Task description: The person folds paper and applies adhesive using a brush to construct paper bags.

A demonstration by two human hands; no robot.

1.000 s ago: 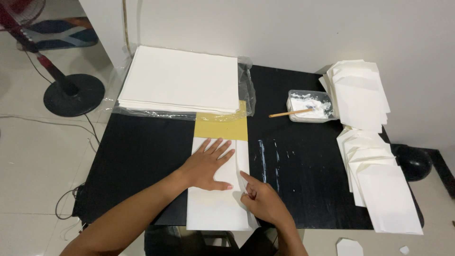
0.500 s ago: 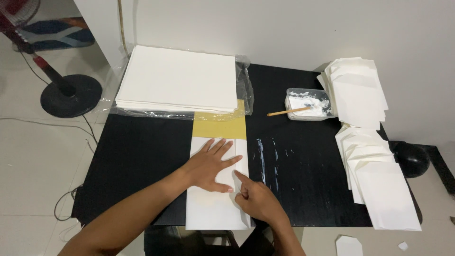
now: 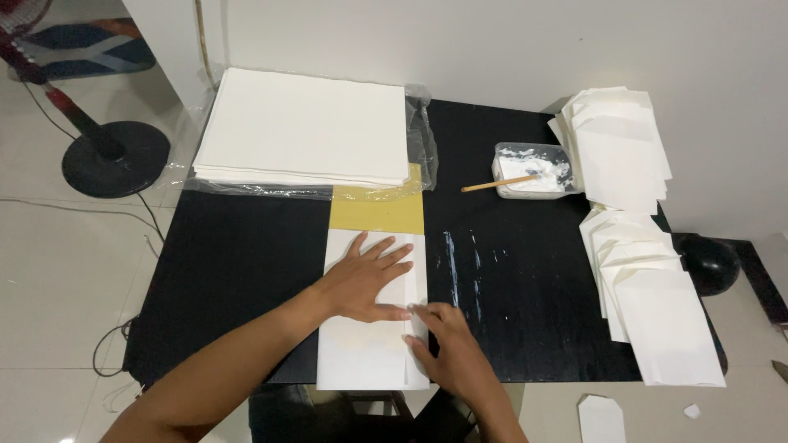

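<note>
My left hand [image 3: 365, 279] lies flat, fingers spread wide, on the white sheet [image 3: 369, 353], gripping nothing. My right hand [image 3: 447, 344] pinches the sheet's folded right flap at mid-length, fingertips [image 3: 414, 312] narrow on the paper. The sheet lies at the table's [image 3: 238, 279] front edge, near its middle, with its long axis running front to back; its far end points at the yellow board [image 3: 377, 209] and the paper stack [image 3: 304, 127] at the back-left corner. A glue tub [image 3: 533, 168] holding a stick [image 3: 497, 184] sits back-right, beside folded envelopes [image 3: 648, 279] along the right edge.
</note>
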